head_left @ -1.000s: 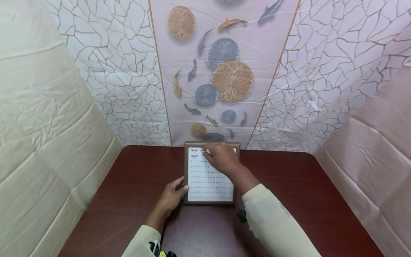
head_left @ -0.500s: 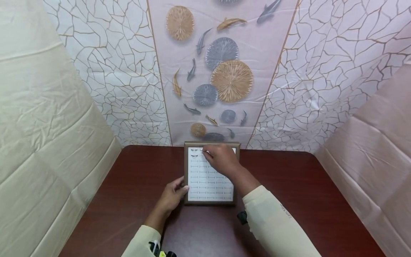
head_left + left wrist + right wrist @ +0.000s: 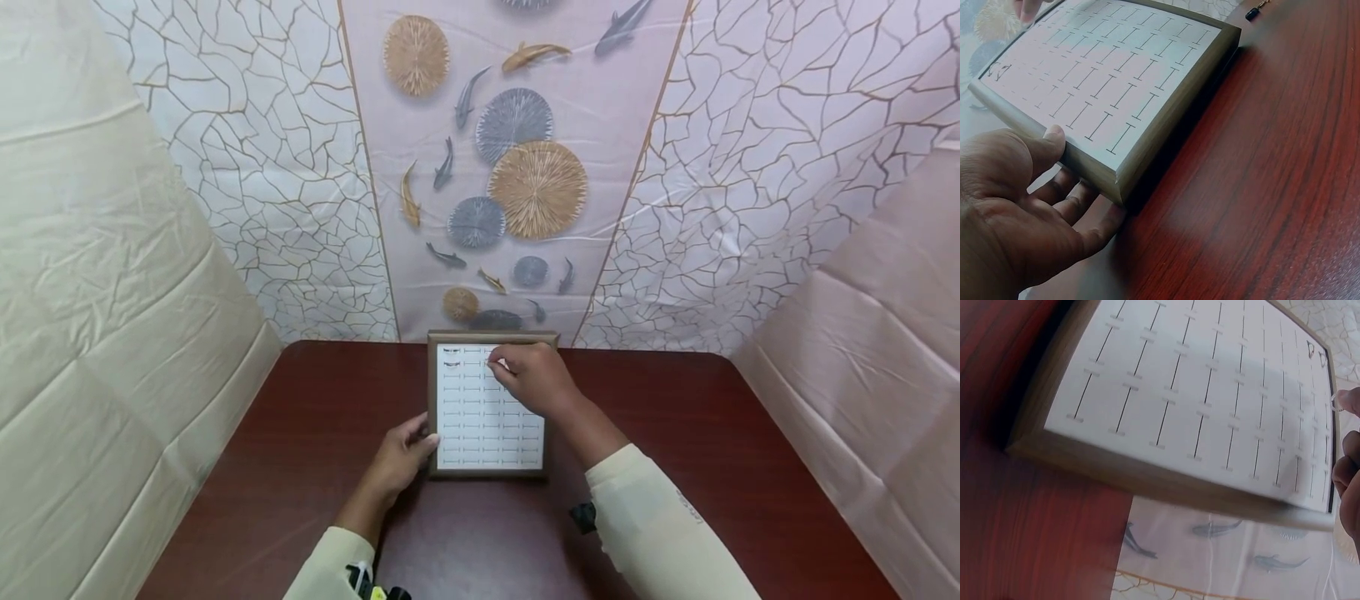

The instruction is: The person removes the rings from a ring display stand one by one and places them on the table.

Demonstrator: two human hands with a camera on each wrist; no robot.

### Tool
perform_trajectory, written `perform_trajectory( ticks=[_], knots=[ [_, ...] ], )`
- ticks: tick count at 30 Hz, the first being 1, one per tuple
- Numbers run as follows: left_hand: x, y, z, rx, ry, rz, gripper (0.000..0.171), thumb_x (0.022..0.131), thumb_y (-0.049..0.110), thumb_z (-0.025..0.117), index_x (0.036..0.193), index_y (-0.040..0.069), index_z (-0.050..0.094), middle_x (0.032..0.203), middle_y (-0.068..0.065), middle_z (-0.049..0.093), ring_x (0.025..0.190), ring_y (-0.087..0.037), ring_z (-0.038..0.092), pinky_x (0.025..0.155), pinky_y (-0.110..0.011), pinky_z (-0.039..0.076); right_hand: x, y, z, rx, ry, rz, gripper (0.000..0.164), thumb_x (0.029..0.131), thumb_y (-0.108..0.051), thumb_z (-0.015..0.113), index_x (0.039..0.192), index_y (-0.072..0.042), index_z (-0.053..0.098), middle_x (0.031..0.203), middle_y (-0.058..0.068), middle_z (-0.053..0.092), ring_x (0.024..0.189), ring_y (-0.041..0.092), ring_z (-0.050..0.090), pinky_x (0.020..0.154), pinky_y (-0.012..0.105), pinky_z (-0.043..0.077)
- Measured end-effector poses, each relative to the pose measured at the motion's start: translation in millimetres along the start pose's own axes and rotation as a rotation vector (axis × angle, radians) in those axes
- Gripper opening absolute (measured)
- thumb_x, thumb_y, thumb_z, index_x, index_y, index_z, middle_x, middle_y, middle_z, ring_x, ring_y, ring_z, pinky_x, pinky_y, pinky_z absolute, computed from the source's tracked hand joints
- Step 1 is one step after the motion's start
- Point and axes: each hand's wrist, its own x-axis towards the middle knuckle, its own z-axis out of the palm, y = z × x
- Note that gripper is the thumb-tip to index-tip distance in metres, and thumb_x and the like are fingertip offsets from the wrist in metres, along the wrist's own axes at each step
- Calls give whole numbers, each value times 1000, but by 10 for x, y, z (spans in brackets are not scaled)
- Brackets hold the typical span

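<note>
A brown-framed white display board (image 3: 491, 437) with rows of I-shaped slits stands tilted at the back of the table. My left hand (image 3: 401, 458) holds its left edge; in the left wrist view the thumb (image 3: 1054, 140) lies on the front and the fingers reach behind. Two small dark curved pieces (image 3: 452, 364) sit in slits at the board's upper left. My right hand (image 3: 538, 379) is over the board's upper right part, thumb and forefinger together. In the right wrist view they pinch a small clear, loop-like piece (image 3: 1335, 401), mostly hidden by the fingertips.
The dark red wooden table (image 3: 660, 467) spreads around the board. Behind it hangs a patterned cloth (image 3: 480, 275) with fish and round motifs. Plain beige cloth (image 3: 112, 333) closes off the left, and similar cloth (image 3: 870, 375) the right.
My right hand has moved right and slightly down across the board, away from the second slit of the top row. The left hand keeps its place on the frame's left edge.
</note>
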Motion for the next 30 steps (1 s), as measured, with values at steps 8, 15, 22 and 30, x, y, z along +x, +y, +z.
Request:
perform_trajectory(
  ticks=[8, 15, 22, 30],
  knots=[
    [-16, -5, 5, -2, -17, -1, 60, 110, 12, 65, 163, -5, 44, 148, -28, 62, 140, -41, 61, 109, -50, 60, -173, 172, -72, 115, 24, 72, 6, 96, -4, 81, 94, -9, 83, 57, -15, 30, 54, -1, 24, 54, 22, 32],
    [-3, -2, -6, -18, -12, -13, 60, 110, 11, 65, 163, -5, 44, 148, -29, 61, 140, -41, 61, 109, -51, 60, -364, 330, -158, 220, 59, 98, 8, 94, 1, 81, 91, -6, 82, 57, -14, 31, 53, -3, 27, 57, 22, 43],
    [-1, 5, -25, -6, -15, -21, 60, 111, 12, 65, 164, -3, 43, 151, -29, 59, 143, -43, 58, 111, -53, 58, -511, 452, -241, 263, 85, 92, 10, 93, 1, 83, 93, -9, 84, 54, -12, 37, 50, -3, 32, 56, 22, 44],
    [-5, 16, -7, -21, -24, -26, 60, 111, 11, 64, 164, -5, 42, 150, -31, 59, 140, -42, 60, 109, -54, 60, -679, 613, -292, 304, 110, 104, 12, 90, 3, 85, 92, -8, 85, 54, -11, 39, 51, -5, 31, 53, 17, 38]
  ],
)
